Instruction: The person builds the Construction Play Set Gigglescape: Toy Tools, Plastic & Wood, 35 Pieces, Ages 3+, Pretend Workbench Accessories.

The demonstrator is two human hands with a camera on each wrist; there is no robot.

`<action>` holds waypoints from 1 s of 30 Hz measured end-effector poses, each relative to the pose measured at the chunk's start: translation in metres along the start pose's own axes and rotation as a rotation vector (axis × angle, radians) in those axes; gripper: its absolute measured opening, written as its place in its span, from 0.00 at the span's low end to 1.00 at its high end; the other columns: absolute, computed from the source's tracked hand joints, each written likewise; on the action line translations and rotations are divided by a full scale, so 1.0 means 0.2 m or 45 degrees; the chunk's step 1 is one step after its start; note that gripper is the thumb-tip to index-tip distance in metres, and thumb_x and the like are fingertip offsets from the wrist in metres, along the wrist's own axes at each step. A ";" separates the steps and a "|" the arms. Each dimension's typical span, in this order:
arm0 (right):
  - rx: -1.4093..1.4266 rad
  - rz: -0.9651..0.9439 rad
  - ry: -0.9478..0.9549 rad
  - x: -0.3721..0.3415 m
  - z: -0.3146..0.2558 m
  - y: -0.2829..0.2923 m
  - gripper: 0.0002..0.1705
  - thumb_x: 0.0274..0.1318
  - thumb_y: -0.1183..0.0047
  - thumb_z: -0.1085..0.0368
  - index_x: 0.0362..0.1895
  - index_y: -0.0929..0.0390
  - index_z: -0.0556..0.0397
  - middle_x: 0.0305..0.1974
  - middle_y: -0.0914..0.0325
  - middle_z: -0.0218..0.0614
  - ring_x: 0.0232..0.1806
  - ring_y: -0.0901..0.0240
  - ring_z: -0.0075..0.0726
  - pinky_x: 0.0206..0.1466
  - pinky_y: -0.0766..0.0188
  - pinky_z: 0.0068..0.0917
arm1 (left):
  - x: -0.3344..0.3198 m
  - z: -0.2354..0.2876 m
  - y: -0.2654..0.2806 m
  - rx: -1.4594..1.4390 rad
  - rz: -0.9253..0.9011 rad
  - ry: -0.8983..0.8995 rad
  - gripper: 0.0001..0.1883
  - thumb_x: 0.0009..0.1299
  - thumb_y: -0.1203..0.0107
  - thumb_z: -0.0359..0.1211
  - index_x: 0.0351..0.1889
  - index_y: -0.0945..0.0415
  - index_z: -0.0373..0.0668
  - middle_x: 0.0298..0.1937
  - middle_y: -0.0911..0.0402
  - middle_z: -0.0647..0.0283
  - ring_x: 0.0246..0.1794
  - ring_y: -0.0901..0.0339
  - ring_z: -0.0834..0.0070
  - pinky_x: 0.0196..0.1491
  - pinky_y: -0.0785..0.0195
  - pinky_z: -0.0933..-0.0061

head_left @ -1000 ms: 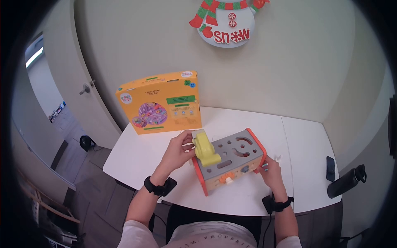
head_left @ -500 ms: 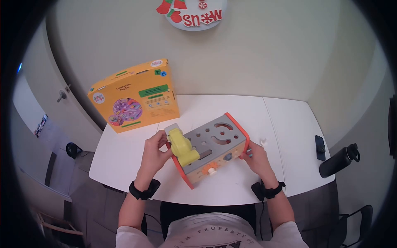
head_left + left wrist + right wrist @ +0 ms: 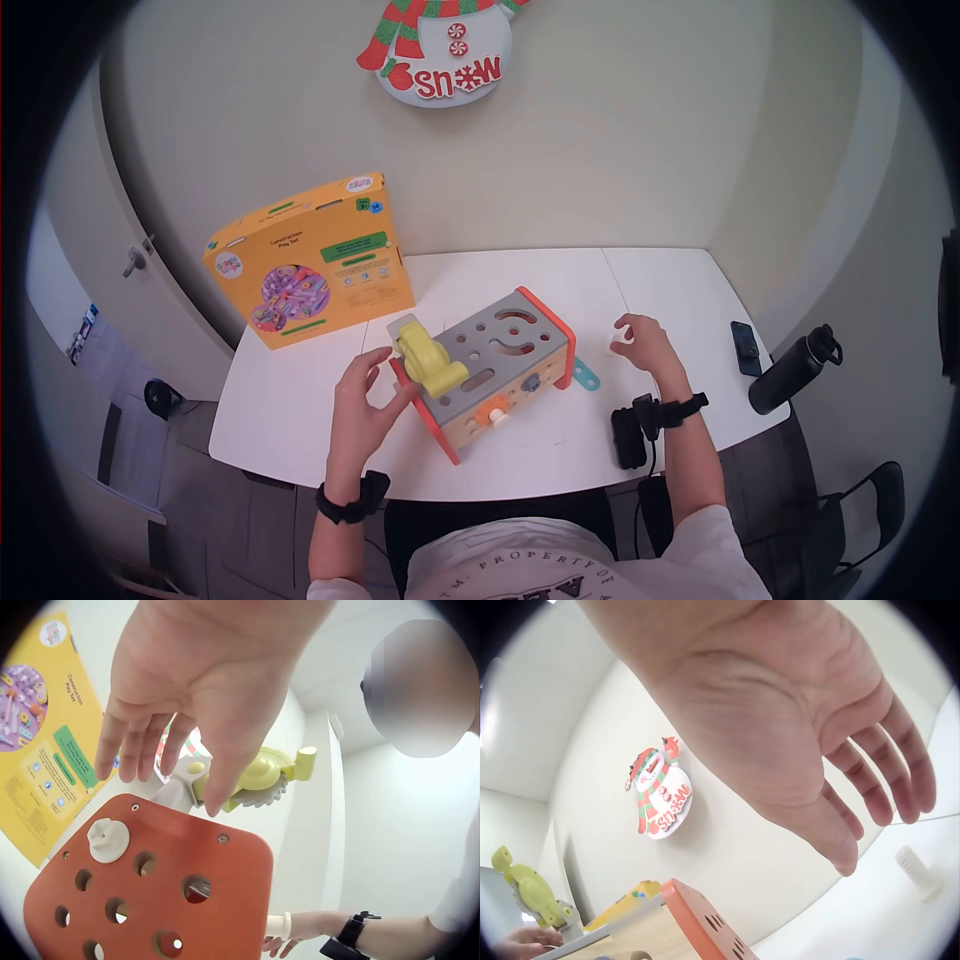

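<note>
A toy workbench (image 3: 500,365) with a grey top and red end panels (image 3: 150,892) stands at an angle on the table. The yellow-green saw piece (image 3: 430,358) sits on its left end. Beside that end is the left hand (image 3: 362,420), fingers extended and thumb close to the saw piece; in the left wrist view the hand (image 3: 202,690) hangs above the red panel. Right of the bench, the right hand (image 3: 650,352) is over a white screw, its fingers loosely bent. The right wrist view shows this hand (image 3: 780,720) apart from the white screw (image 3: 919,874).
An orange play set box (image 3: 310,270) stands at the back left. A teal strip (image 3: 580,375) lies by the bench's right end. Farther right are a phone (image 3: 745,348) and a black bottle (image 3: 795,370). A snowman decoration (image 3: 445,55) hangs on the wall.
The right hand has let go of the teal strip by the bench's right end and moved right, to the white screw. The left hand's fingers have spread away from the saw piece.
</note>
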State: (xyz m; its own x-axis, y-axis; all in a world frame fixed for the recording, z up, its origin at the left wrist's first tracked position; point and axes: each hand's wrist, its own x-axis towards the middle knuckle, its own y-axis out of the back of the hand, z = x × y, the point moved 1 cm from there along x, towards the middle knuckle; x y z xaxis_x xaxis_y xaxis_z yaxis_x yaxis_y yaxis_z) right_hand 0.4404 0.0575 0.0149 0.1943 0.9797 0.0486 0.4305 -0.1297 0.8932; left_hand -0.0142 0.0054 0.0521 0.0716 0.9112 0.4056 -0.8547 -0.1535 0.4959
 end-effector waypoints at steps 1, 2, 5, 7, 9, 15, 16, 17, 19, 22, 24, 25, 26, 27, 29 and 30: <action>-0.041 -0.006 0.010 0.03 0.01 -0.02 0.26 0.53 0.26 0.60 0.56 0.16 0.51 0.44 0.15 0.45 0.49 0.15 0.50 0.54 0.18 0.43 | -0.02 0.02 0.02 0.034 -0.008 0.016 0.29 0.65 0.26 0.33 0.62 0.24 0.34 0.63 0.20 0.46 0.66 0.21 0.57 0.69 0.26 0.60; -0.080 0.017 0.021 0.06 0.03 -0.04 0.26 0.51 0.26 0.59 0.55 0.16 0.50 0.44 0.15 0.45 0.49 0.15 0.50 0.54 0.18 0.43 | -0.03 0.03 0.03 0.063 -0.042 -0.025 0.32 0.65 0.25 0.35 0.64 0.26 0.35 0.64 0.21 0.46 0.67 0.22 0.55 0.70 0.27 0.59; -0.202 0.022 0.014 0.12 0.06 -0.12 0.27 0.49 0.25 0.59 0.55 0.15 0.50 0.47 0.16 0.46 0.52 0.17 0.51 0.55 0.19 0.43 | -0.07 0.02 0.03 0.136 -0.112 -0.094 0.40 0.63 0.22 0.39 0.71 0.30 0.38 0.68 0.25 0.48 0.70 0.26 0.53 0.71 0.30 0.54; -0.277 -0.034 -0.056 0.15 0.05 -0.14 0.28 0.49 0.26 0.60 0.56 0.15 0.50 0.53 0.16 0.51 0.57 0.17 0.55 0.59 0.18 0.45 | -0.08 -0.01 0.01 0.175 -0.124 -0.097 0.44 0.61 0.21 0.39 0.74 0.33 0.42 0.72 0.27 0.52 0.72 0.27 0.56 0.70 0.31 0.50; -0.322 -0.083 -0.022 0.22 0.14 -0.23 0.27 0.47 0.26 0.61 0.55 0.14 0.49 0.53 0.15 0.51 0.56 0.17 0.56 0.59 0.17 0.45 | -0.08 -0.04 -0.01 0.156 -0.143 -0.050 0.48 0.60 0.20 0.42 0.76 0.35 0.40 0.73 0.28 0.50 0.73 0.28 0.54 0.72 0.32 0.51; -0.371 -0.218 0.009 0.33 0.22 -0.35 0.23 0.40 0.23 0.63 0.44 0.13 0.52 0.44 0.13 0.47 0.50 0.14 0.54 0.54 0.16 0.42 | -0.08 -0.01 -0.03 0.192 -0.212 -0.111 0.56 0.59 0.20 0.49 0.77 0.40 0.30 0.77 0.35 0.36 0.79 0.36 0.45 0.78 0.38 0.53; -0.374 -0.214 0.026 0.33 0.21 -0.35 0.23 0.38 0.22 0.62 0.42 0.13 0.52 0.42 0.12 0.46 0.48 0.14 0.53 0.52 0.16 0.40 | -0.09 0.00 -0.03 0.213 -0.225 -0.115 0.56 0.59 0.21 0.50 0.77 0.40 0.27 0.77 0.37 0.32 0.80 0.38 0.42 0.78 0.39 0.53; -0.370 -0.218 0.037 0.33 0.19 -0.34 0.23 0.38 0.21 0.62 0.41 0.13 0.52 0.41 0.12 0.46 0.47 0.14 0.53 0.51 0.16 0.41 | -0.09 0.00 -0.02 0.206 -0.225 -0.103 0.57 0.59 0.21 0.51 0.77 0.40 0.27 0.77 0.37 0.32 0.80 0.38 0.41 0.78 0.40 0.52; -0.362 -0.229 0.054 0.32 0.16 -0.32 0.22 0.36 0.21 0.63 0.39 0.14 0.53 0.40 0.12 0.46 0.45 0.13 0.53 0.49 0.15 0.41 | -0.09 -0.01 -0.03 0.189 -0.232 -0.080 0.57 0.58 0.21 0.52 0.77 0.40 0.27 0.78 0.38 0.31 0.81 0.39 0.40 0.79 0.40 0.51; -0.218 -0.141 0.096 0.28 0.08 -0.24 0.21 0.36 0.21 0.63 0.36 0.15 0.55 0.35 0.14 0.44 0.39 0.14 0.49 0.46 0.16 0.38 | -0.08 -0.01 -0.03 0.181 -0.236 -0.059 0.58 0.58 0.21 0.53 0.77 0.40 0.27 0.78 0.39 0.31 0.81 0.39 0.40 0.79 0.40 0.51; -0.022 -0.078 0.103 0.23 -0.03 -0.15 0.21 0.37 0.21 0.63 0.37 0.17 0.55 0.35 0.13 0.44 0.40 0.13 0.48 0.48 0.16 0.38 | -0.08 -0.02 -0.03 0.192 -0.231 -0.065 0.58 0.58 0.21 0.53 0.77 0.40 0.27 0.78 0.39 0.30 0.80 0.39 0.40 0.79 0.40 0.51; 0.077 -0.046 0.105 0.21 -0.09 -0.10 0.22 0.38 0.21 0.63 0.38 0.17 0.55 0.35 0.13 0.45 0.41 0.13 0.48 0.48 0.16 0.37 | -0.09 -0.01 -0.03 0.197 -0.230 -0.069 0.58 0.58 0.21 0.53 0.77 0.40 0.27 0.78 0.39 0.30 0.80 0.39 0.40 0.78 0.40 0.51; 0.198 -0.024 0.186 0.19 -0.13 -0.07 0.21 0.40 0.22 0.64 0.38 0.18 0.55 0.35 0.13 0.43 0.40 0.14 0.44 0.48 0.16 0.35 | -0.08 -0.01 -0.03 0.203 -0.234 -0.059 0.58 0.58 0.21 0.53 0.77 0.40 0.27 0.78 0.39 0.30 0.80 0.39 0.39 0.78 0.39 0.52; 0.320 -0.001 0.266 0.18 -0.16 -0.03 0.19 0.43 0.23 0.65 0.38 0.18 0.55 0.35 0.13 0.42 0.40 0.14 0.40 0.47 0.17 0.33 | -0.08 0.00 -0.03 0.209 -0.238 -0.050 0.58 0.58 0.21 0.53 0.77 0.40 0.27 0.78 0.39 0.30 0.80 0.39 0.39 0.78 0.39 0.52; 0.606 0.028 0.390 0.13 -0.25 0.04 0.17 0.48 0.25 0.67 0.40 0.19 0.56 0.37 0.13 0.39 0.40 0.15 0.33 0.47 0.17 0.30 | -0.08 0.01 -0.03 0.211 -0.242 -0.037 0.58 0.58 0.21 0.53 0.77 0.40 0.27 0.78 0.39 0.30 0.80 0.38 0.39 0.78 0.39 0.52; 0.770 0.035 0.434 0.10 -0.32 0.07 0.16 0.51 0.26 0.68 0.40 0.19 0.56 0.39 0.13 0.38 0.41 0.15 0.30 0.47 0.18 0.29 | -0.08 0.01 -0.03 0.206 -0.239 -0.033 0.58 0.58 0.21 0.53 0.77 0.40 0.27 0.78 0.39 0.30 0.80 0.38 0.39 0.78 0.38 0.52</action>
State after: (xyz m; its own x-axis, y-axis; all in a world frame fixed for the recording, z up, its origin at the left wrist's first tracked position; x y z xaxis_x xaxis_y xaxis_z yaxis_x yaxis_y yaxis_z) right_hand 0.3947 0.0842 0.0571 -0.0331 0.9553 0.2936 0.8642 -0.1202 0.4886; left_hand -0.0092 -0.0087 0.0440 0.2367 0.9197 0.3134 -0.7318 -0.0435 0.6801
